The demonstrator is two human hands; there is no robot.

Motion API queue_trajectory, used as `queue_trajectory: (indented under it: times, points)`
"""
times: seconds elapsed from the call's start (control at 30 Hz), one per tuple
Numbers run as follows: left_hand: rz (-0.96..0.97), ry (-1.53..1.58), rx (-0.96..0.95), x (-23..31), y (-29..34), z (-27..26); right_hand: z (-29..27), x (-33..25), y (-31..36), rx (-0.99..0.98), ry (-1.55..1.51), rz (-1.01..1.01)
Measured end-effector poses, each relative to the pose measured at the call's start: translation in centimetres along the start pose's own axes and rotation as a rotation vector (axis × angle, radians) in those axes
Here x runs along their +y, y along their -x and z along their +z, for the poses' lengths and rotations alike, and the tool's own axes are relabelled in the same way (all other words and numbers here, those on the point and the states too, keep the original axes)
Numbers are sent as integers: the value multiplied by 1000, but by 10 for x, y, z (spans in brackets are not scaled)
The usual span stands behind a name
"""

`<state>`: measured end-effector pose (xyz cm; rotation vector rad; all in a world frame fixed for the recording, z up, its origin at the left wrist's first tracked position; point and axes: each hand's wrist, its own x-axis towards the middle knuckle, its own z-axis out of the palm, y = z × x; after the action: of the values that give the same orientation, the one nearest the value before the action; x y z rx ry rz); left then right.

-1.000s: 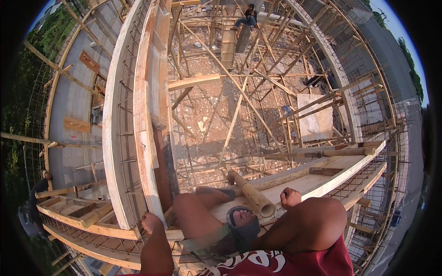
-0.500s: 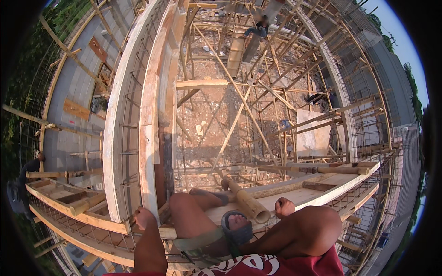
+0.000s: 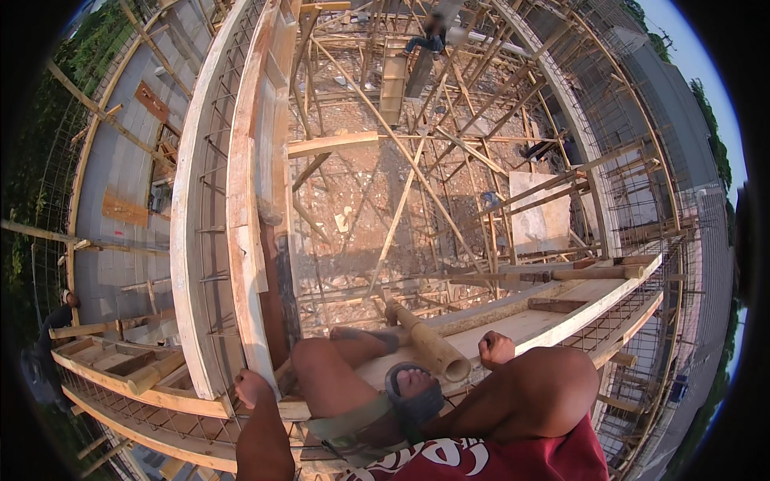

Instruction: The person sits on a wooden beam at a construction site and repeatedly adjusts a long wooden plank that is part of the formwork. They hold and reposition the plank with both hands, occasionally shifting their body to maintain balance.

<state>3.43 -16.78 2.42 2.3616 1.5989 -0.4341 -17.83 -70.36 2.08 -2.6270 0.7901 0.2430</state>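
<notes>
My left hand [image 3: 253,388] is closed at the near end of a long upright formwork board [image 3: 245,280]. Its fingers curl by the gap between this board and a second, whitish board [image 3: 191,240]; whatever they grip is hidden. My right hand [image 3: 496,350] makes a fist beside the pale edge of a timber form [image 3: 553,329], above my bent knee. Anything inside that fist is too small to make out. Between my hands a thick bamboo pole [image 3: 429,343] lies with its hollow end toward me, and my sandalled foot [image 3: 413,390] rests just below it.
Steel rebar [image 3: 215,204] runs inside the form at left. Far below is a rubble-strewn floor [image 3: 353,188] with many bamboo props and a diagonal pole [image 3: 393,136]. A person [image 3: 429,38] sits high at the back. Another person [image 3: 56,329] is at the far left.
The view has turned slightly, so the boards and the floor below sit a little farther left. Both hands keep nearly the same place and stay closed.
</notes>
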Motion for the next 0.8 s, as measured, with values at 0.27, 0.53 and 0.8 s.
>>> queue_trajectory:
  times: [0.27, 0.53, 0.8]
  points:
    - [51, 68, 23, -17, -23, 14, -3, -6, 1, 19, 16, 18]
    - [-13, 152, 45, -24, -41, 27, -9, -17, 2, 91, 31, 30]
    - [72, 99, 82, -57, -103, 56, -2, -13, -2, 21, -15, 75]
